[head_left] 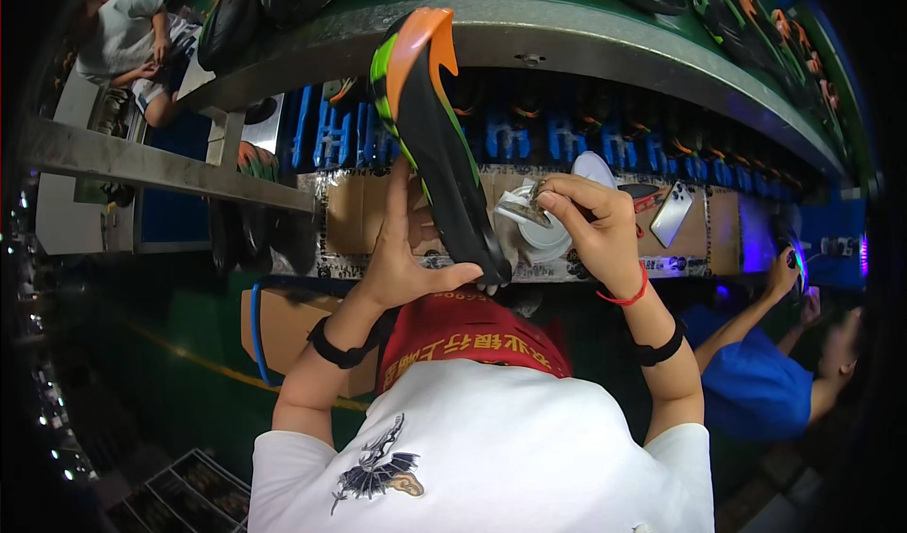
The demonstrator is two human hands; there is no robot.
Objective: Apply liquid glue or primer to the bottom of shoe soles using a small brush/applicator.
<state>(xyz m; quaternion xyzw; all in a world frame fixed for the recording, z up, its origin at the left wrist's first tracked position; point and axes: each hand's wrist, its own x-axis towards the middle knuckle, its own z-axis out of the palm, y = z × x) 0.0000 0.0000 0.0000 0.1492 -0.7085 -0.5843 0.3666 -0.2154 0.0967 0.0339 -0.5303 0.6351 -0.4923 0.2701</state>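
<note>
My left hand [395,264] grips a shoe sole [430,136] low on its side, the thumb lying across its near end. This sole is long and black, with an orange upper end and bright green along its left edge. It stands tilted, orange end far and black end toward me. Just right of it, my right hand [597,219] is pinched over a white round tub [546,238]. A small brownish-grey piece shows at the fingertips, too small to name. White crumpled material lies on the tub's left rim.
A metal-edged green conveyor [529,34] carrying several soles runs across the far side. Below it stand blue racks [510,136]. A phone [672,214] and a red-handled tool [646,199] lie on the cardboard-covered bench [354,214]. A person in blue [756,377] works at right.
</note>
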